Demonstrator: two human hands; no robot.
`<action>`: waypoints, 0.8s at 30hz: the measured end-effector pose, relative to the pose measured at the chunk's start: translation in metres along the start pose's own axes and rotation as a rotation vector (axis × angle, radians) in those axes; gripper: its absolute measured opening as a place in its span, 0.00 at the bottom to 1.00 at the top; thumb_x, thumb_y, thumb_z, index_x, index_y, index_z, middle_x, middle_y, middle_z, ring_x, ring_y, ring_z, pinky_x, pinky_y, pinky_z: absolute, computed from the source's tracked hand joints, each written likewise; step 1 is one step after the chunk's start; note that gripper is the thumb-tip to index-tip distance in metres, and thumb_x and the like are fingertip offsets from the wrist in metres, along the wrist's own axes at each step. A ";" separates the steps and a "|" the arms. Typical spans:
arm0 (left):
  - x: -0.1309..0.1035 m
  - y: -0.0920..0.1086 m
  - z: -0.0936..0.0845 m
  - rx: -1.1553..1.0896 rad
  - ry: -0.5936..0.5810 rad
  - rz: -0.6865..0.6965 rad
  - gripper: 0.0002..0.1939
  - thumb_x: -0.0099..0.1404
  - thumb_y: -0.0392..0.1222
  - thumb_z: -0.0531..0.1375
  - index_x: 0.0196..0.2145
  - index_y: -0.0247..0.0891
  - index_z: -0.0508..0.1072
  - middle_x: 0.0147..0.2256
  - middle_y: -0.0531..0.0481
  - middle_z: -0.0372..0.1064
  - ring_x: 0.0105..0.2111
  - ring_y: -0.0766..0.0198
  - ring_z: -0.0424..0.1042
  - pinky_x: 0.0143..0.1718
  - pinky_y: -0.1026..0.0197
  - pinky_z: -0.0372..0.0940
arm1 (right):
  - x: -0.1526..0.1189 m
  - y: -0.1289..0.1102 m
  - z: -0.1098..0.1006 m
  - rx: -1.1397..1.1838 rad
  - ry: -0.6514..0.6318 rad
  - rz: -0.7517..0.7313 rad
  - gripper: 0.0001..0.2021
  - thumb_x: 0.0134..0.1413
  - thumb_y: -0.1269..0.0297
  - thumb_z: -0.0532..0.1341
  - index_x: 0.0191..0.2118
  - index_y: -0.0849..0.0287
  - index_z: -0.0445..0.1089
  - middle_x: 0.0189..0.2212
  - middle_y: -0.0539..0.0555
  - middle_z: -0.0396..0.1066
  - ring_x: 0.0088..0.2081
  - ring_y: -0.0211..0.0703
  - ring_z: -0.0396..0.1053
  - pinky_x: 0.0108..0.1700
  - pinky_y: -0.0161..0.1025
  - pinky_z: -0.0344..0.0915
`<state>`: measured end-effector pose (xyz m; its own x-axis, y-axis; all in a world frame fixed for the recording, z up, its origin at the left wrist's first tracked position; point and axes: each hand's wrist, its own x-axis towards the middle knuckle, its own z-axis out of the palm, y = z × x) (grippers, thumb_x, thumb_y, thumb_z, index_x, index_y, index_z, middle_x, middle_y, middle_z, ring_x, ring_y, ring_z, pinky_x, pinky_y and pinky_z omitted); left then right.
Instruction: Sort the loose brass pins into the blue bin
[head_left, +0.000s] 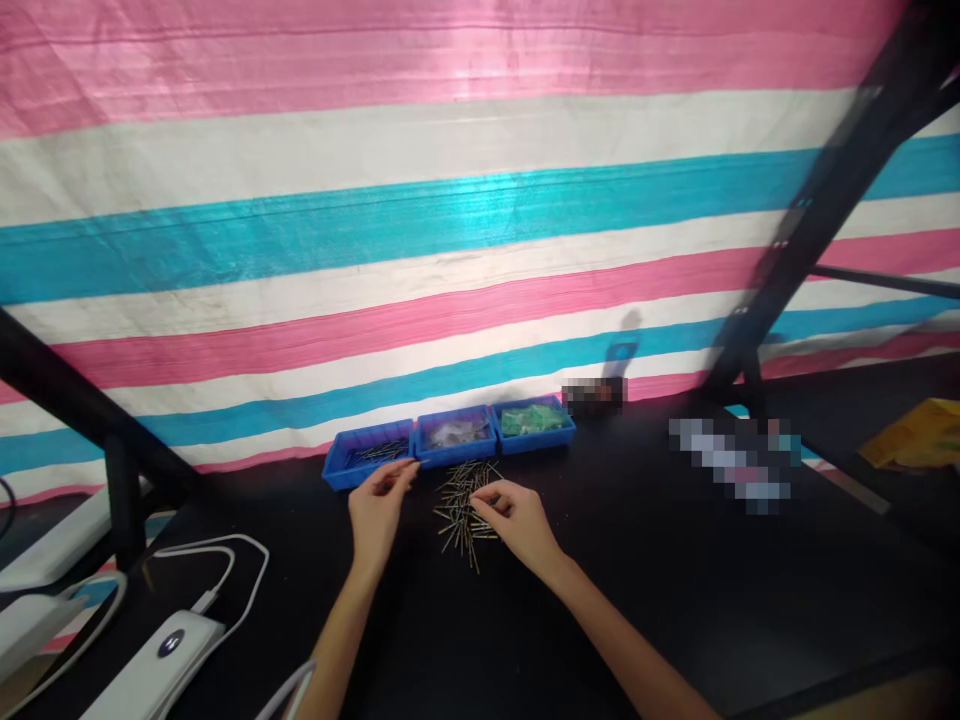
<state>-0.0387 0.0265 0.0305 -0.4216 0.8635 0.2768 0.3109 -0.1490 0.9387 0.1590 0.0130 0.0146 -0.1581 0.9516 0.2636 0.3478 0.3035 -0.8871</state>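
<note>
A loose pile of thin dark and brass-coloured metal rods (461, 520), which look like drill bits, lies on the black table. At the pile's right side is my right hand (517, 515), thumb and forefinger pinched together among the rods; what is between them is too small to make out. My left hand (377, 505) hovers at the front of the left blue bin (345, 474), its fingers drawn together, and anything in them is hidden. Similar thin rods lie inside that bin. The middle blue bin (459, 457) holds clear plastic bags, the right blue bin (536, 440) green packets.
A white power bank (161, 665) with a white cable (251, 545) lies at the left. Blurred-out items (731, 460) are on the right, a yellow bag (915, 435) farther out. A striped sheet (450, 230) hangs behind, between black frame posts (817, 220).
</note>
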 end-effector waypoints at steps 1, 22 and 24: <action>0.010 0.000 -0.004 0.001 0.050 0.011 0.19 0.50 0.51 0.63 0.35 0.34 0.75 0.31 0.47 0.73 0.29 0.61 0.71 0.33 0.60 0.67 | 0.000 0.000 0.000 -0.010 -0.006 -0.002 0.08 0.49 0.61 0.59 0.32 0.57 0.74 0.28 0.51 0.73 0.25 0.37 0.66 0.27 0.32 0.62; -0.040 0.004 0.003 0.547 -0.294 0.213 0.16 0.57 0.54 0.57 0.21 0.41 0.72 0.33 0.52 0.67 0.32 0.64 0.69 0.29 0.65 0.61 | -0.011 0.013 -0.007 -0.444 -0.466 -0.108 0.44 0.30 0.47 0.68 0.58 0.49 0.54 0.59 0.59 0.44 0.60 0.57 0.40 0.57 0.51 0.45; -0.044 0.005 0.004 0.617 -0.349 0.179 0.16 0.58 0.54 0.55 0.23 0.42 0.72 0.32 0.54 0.68 0.30 0.65 0.69 0.27 0.65 0.59 | -0.008 0.015 -0.008 -0.466 -0.440 -0.125 0.38 0.36 0.48 0.66 0.56 0.50 0.57 0.57 0.57 0.49 0.58 0.54 0.45 0.56 0.49 0.47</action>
<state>-0.0156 -0.0105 0.0223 -0.0550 0.9700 0.2366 0.8162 -0.0928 0.5703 0.1724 0.0101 0.0022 -0.5523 0.8292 0.0862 0.6513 0.4937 -0.5763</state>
